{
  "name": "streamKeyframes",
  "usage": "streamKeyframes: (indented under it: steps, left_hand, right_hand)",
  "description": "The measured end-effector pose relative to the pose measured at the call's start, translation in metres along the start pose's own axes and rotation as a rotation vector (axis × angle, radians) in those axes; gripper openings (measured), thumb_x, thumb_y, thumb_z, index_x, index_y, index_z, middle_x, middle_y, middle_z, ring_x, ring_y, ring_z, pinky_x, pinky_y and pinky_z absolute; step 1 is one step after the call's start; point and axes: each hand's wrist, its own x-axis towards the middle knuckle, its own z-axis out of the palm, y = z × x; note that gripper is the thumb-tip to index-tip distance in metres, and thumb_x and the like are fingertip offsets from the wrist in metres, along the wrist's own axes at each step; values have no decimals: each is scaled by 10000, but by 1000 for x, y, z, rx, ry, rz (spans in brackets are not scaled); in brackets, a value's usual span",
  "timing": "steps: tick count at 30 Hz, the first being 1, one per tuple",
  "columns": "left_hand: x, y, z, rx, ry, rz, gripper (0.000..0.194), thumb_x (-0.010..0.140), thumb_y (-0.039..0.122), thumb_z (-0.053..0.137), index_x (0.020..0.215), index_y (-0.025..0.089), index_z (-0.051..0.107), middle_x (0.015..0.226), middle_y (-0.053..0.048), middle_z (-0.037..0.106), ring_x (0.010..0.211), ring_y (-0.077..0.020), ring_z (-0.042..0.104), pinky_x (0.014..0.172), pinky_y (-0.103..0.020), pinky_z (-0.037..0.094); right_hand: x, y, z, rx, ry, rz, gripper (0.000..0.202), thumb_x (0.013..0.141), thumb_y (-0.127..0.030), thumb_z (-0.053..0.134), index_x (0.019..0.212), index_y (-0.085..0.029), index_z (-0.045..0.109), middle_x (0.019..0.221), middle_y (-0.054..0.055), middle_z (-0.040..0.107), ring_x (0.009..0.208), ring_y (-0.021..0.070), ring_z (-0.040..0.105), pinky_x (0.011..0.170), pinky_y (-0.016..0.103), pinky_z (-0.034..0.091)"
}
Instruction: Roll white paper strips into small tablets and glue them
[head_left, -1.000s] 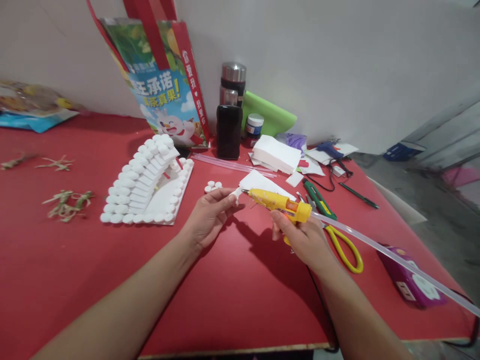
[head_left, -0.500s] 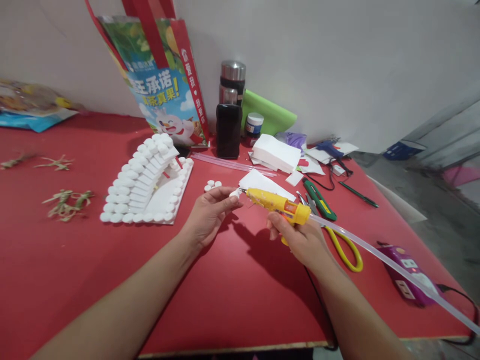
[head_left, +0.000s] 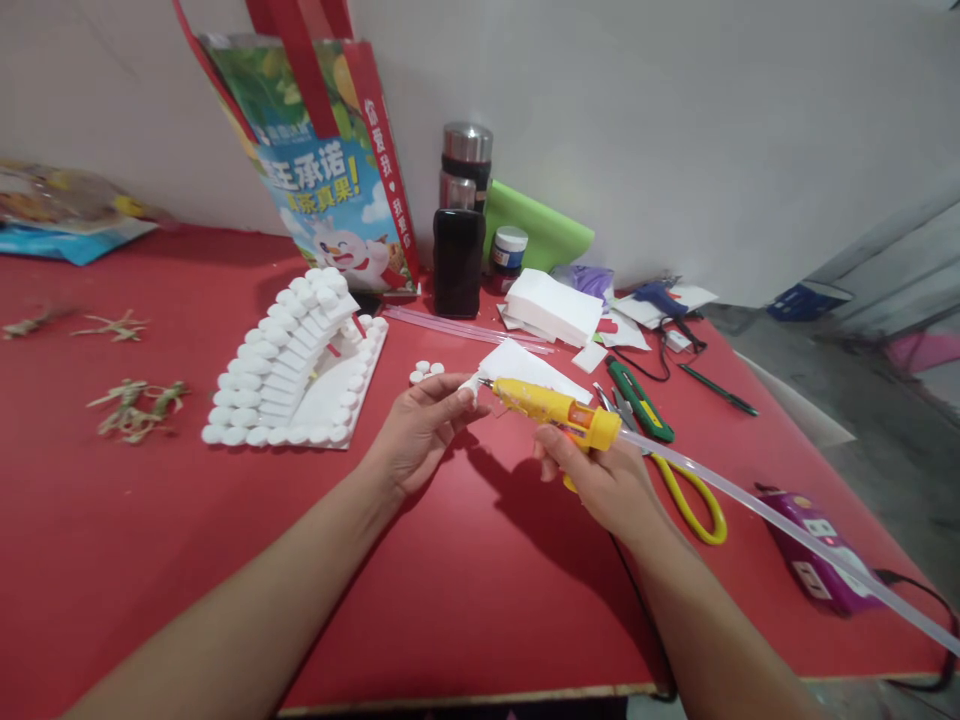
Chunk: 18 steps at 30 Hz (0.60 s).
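Between thumb and fingers, my left hand [head_left: 427, 425] pinches a small white disc [head_left: 470, 388]. My right hand [head_left: 592, 475] is wrapped round a yellow hot glue gun [head_left: 540, 402], its metal nozzle at the disc. A long clear glue stick [head_left: 720, 485] trails from the back of the gun to the right edge. Several loose white discs [head_left: 424, 372] lie just beyond my left hand. To the left stands a white model [head_left: 300, 365] with a curved stair, edged with rows of similar discs.
Scissors with yellow handles [head_left: 694, 505], a green utility knife [head_left: 639, 400] and a purple power strip [head_left: 817, 550] lie at right. Behind are white card pieces [head_left: 555, 308], a black phone [head_left: 458, 262], a steel flask [head_left: 466, 165] and a printed bag [head_left: 330, 180]. Straw figures [head_left: 139, 408] lie left.
Both hands keep almost the same place. The disc in my left hand appears slightly tilted against the nozzle; the other things have not moved.
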Motion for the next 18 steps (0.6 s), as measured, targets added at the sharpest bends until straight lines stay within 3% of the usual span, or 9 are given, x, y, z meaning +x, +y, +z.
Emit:
streamKeyframes:
  steps: [18]
  left_hand:
    - [-1, -1, -2, -2, -19, -33, 286, 621, 251, 971, 817, 134, 798, 724, -21, 698, 727, -128, 652, 878, -323, 604]
  right_hand:
    - [2, 4, -2, 4, 46, 62, 511, 1002, -618, 530, 735, -201, 659, 599, 2, 627, 592, 152, 584, 606, 286, 430]
